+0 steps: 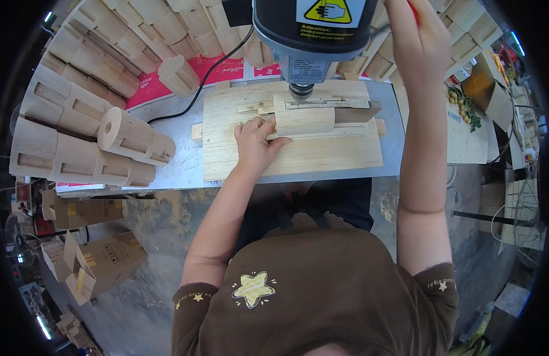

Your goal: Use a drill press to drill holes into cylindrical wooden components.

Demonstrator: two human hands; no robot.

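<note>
A pale wooden block lies under the chuck of a grey drill press, on a plank jig on the grey metal table. My left hand presses against the block's left end, fingers resting on the jig. My right hand is raised at the top right beside the drill head, closed around a red-tipped lever that is mostly hidden by the hand.
Many turned wooden cylinders with slots are stacked at the left and along the back. A black cable runs across the table. Cardboard boxes lie on the floor at the left. Another bench stands to the right.
</note>
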